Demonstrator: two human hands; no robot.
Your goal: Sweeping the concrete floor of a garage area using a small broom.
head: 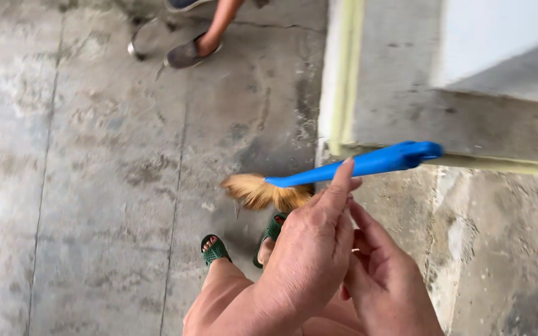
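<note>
My left hand (309, 258) and my right hand (384, 280) were together in the lower middle of the frame, fingers overlapping, the left one lying over the right. The blue-handled brush (356, 167) ran across the centre of the frame, its blue handle slanting up to the right and its tan bristles (263, 191) fanned out at the lower left end. The tip of my left forefinger touched the handle from below, about midway along it; I could not tell whether that grip truly closed on the handle or only rested against it, and my right grip was loosely open, palm up, holding nothing that I could see. Below the bristles were my 2 feet in green sandals (215, 249), standing on the grey concrete floor (94, 186), which was stained and scored with thin lines. At the right of the frame a concrete step (400, 81) rose with a pale yellowish edge. In the upper middle of the frame another person's foot (189, 53) in a grey shoe stood on the floor, well apart from my hands.
</note>
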